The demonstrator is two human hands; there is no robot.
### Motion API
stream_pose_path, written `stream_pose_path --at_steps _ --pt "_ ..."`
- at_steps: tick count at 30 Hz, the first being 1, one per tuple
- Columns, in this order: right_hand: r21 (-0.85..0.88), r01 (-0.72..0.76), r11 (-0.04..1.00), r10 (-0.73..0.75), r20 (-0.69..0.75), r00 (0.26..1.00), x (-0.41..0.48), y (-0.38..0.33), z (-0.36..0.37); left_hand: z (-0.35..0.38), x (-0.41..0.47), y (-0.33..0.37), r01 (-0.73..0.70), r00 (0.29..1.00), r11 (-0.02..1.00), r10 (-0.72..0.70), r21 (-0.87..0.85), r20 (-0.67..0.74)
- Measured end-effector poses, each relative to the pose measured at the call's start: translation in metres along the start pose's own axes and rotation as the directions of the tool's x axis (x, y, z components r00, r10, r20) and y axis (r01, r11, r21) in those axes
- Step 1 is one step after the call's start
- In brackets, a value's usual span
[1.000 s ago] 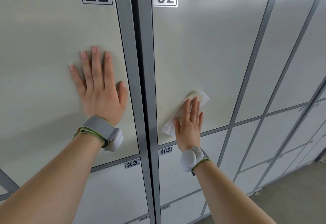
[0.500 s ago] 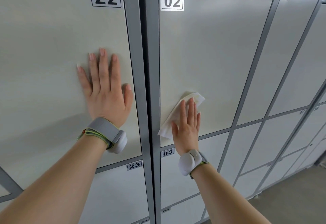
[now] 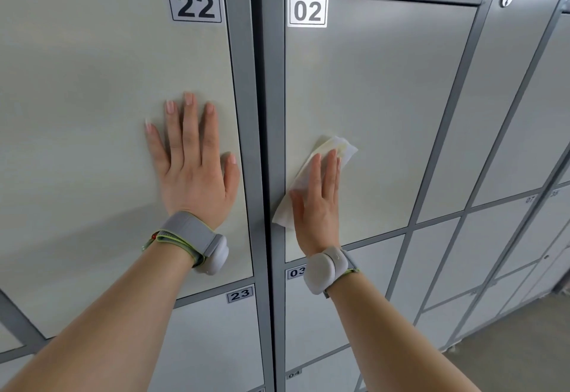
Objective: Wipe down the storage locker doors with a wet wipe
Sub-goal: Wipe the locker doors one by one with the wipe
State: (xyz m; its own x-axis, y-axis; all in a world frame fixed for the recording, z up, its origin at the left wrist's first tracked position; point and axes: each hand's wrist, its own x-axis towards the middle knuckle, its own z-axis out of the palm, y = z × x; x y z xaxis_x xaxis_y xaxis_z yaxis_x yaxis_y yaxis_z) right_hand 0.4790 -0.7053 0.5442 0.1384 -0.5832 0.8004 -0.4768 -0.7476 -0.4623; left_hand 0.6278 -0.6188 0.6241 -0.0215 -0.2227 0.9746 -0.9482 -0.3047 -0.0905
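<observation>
Left hand [image 3: 194, 172] flat on door 22 [image 3: 92, 83], right hand [image 3: 317, 200] flat, pressing wipe [image 3: 337, 146] to door 02 [image 3: 385, 98].

Wipe [image 3: 338, 146], perhaps folded, on door 02 [image 3: 385, 98]

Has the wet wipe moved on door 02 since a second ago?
Yes. The wet wipe under the right hand slid left across door 02; its lower corner now overlaps the grey frame post.
</observation>
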Motion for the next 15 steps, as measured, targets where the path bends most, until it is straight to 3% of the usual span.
stream_pose_path --at_steps 7,15 --pt "-0.003 -0.041 0.999 0.041 0.036 0.998 -0.023 0.006 0.01 0.001 -0.001 0.0 -0.004 1.0 1.0 0.004 -0.004 0.007" --pt "0.03 0.014 0.999 -0.013 -0.033 0.999 0.022 -0.017 -0.003 0.001 -0.001 -0.001 -0.014 1.0 1.0 0.015 -0.013 0.009"
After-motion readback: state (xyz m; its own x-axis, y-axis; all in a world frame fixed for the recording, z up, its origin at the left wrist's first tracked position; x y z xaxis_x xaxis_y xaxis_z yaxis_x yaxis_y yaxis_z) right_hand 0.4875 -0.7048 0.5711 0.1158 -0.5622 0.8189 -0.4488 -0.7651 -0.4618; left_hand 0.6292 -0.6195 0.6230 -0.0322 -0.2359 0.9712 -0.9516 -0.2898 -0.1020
